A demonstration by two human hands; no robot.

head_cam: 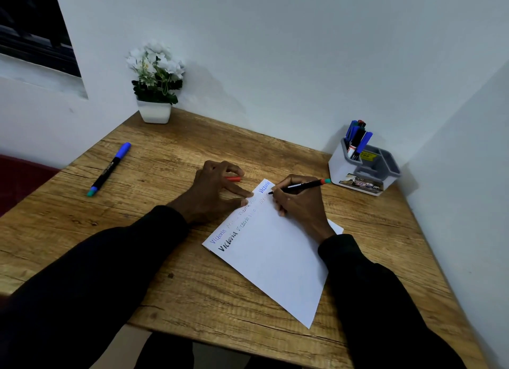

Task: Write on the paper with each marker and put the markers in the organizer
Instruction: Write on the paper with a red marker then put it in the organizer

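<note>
Paper (275, 258), a white sheet, lay slantwise on the wooden desk (165, 286), right of centre, with one corner pointing toward the near edge. Two black sleeves (96, 272) reached in from the near side. Along the sheet's left edge ran two rows of the word "Victoria", repeated in blue, black and fainter inks.

The right hand (300, 206) rested on the far part of the sheet. Its fingers pinched a slim black marker (300, 186), whose tip touched the paper at the far end of the second row and whose teal and orange end pointed right toward the organizer. The left hand (217, 192) sat just left of the sheet with its fingers spread: the forefinger and thumb lay straight, their tips pressing on the paper's left edge. A red cap (233, 179) showed beneath its farther fingers; whether they gripped it or only lay over it could not be told.

Well to the left, a black marker with a blue cap (108, 169) and a teal end lay alone on the desk, cap pointing far.

At the far right, near where the walls met, stood the white organizer (363, 170) with grey compartments. Several markers (358, 138), mostly blue-capped, stood upright in its far-left compartment. At the far left corner a white pot of white flowers (154, 111) stood against the wall.
</note>
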